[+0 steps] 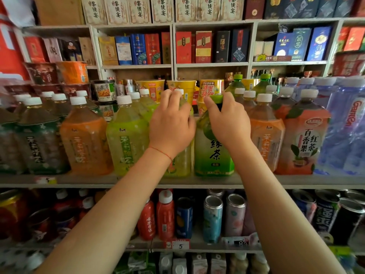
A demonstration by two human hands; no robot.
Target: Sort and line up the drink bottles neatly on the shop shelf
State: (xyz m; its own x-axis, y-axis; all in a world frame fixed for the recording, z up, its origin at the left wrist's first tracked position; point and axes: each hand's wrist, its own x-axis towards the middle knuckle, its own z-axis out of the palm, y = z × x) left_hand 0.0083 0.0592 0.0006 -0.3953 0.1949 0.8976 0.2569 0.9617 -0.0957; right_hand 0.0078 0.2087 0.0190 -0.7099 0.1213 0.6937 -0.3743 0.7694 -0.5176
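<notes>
The green plastic tea bottle (214,147) at the shelf's front edge reads "绿茶". The orange-labelled bottle (302,141) reads "百香果红茶". A white price tag (180,245) on the lower shelf's edge shows "5".

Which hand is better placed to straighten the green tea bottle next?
Right. The right hand already wraps the neck of the green tea bottle, while the left hand grips the yellow-green bottle beside it.

Both arms reach up toward the frame's centre.
Left hand (171,127) and right hand (229,123) sit side by side, fingers curled forward in a grasp.
</notes>
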